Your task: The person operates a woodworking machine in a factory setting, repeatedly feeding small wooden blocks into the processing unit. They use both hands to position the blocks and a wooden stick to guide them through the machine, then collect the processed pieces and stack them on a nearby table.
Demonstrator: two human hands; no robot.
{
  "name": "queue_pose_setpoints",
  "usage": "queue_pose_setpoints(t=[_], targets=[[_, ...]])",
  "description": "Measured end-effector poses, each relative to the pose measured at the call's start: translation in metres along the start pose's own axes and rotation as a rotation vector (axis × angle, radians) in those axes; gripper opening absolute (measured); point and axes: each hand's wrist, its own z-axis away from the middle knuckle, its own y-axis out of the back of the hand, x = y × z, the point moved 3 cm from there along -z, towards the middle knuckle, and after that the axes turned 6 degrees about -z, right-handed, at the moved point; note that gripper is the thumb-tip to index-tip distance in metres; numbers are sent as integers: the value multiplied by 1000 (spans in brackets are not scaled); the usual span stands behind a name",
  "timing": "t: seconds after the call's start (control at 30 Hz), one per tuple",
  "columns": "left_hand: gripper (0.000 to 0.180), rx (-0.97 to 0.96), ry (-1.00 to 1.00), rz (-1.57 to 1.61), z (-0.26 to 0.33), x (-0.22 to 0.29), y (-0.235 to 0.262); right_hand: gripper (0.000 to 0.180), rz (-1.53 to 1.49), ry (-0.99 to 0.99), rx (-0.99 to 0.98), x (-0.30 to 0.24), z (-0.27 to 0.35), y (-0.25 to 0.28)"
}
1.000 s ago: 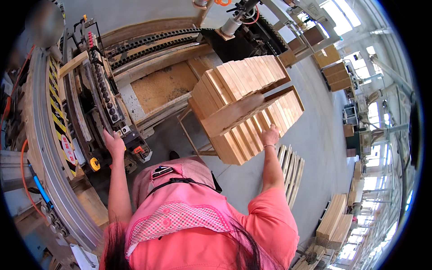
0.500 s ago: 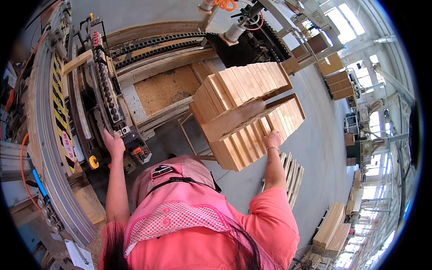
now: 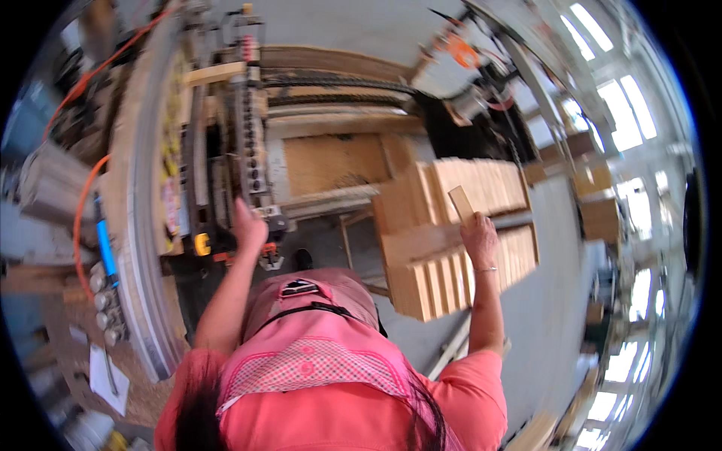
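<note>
A small wooden block (image 3: 461, 204) is being pinched in the right hand (image 3: 480, 239), just above the stacked wooden blocks (image 3: 451, 240) on a cart. The left hand (image 3: 248, 225) is being pressed, fingers together, against the dark machine (image 3: 252, 161) beside a plywood panel (image 3: 335, 161).

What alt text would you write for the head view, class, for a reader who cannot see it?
A person's right hand lifts a short wooden board from a stack of boards, while the left hand rests on a woodworking machine.
</note>
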Motion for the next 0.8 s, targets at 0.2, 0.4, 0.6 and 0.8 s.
queue_pose_setpoints(t=[0.2,0.4,0.6,0.8], targets=[[51,-106,89,85,1,10,5,43,-289,448,-135,-177,-141,-27],[48,-104,138,143,7,16,19,42,-469,907,-50,-376,-251,-78],[49,-65,95,180,13,14,18,35,-446,1027,-161,-531,-319,-109],[50,-47,140,115,13,23,22,27,-351,1104,-159,-604,-337,-119]])
